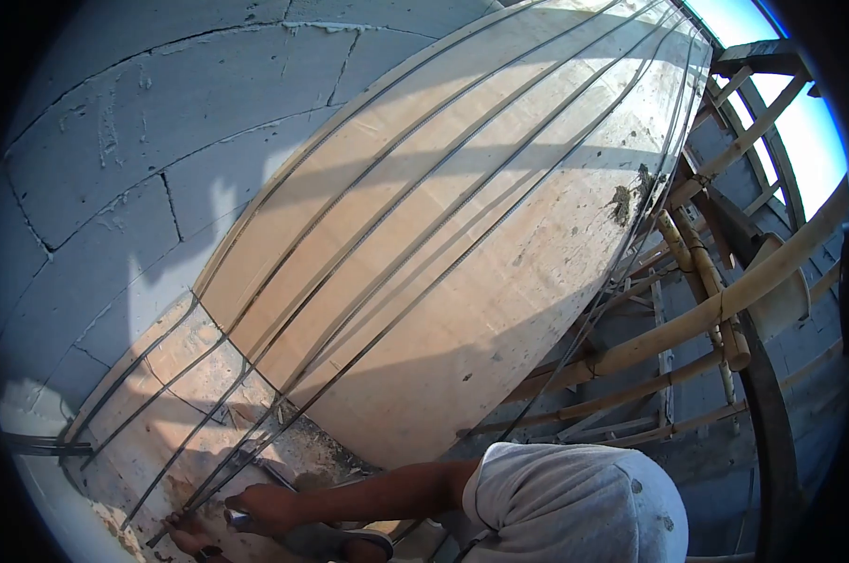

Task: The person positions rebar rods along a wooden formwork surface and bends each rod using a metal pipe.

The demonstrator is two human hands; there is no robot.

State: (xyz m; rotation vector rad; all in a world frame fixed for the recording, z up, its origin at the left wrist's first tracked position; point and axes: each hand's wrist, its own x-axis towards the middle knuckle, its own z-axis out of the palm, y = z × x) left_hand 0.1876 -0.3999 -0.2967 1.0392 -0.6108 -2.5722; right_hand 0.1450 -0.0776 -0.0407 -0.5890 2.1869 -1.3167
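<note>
The right hand (263, 509) is closed on a shiny tool (237, 517), below the big board (499, 310). Long rods (186, 448) run over the board. The left hand (193, 539) is by their low ends; I cannot tell if it grips.

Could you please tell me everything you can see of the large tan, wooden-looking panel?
The large, flat, tan, wooden-looking panel fills the middle of the view, running from lower left towards upper right. It is partly sunlit, partly shaded; its right side carries specks and a dark splatter. Long, thin, dark metal bars run lengthwise over it; whether they touch it throughout is unclear. Its left edge lies along the grey block wall, and its lower end meets a smaller, dirt-strewn tan panel.
</note>
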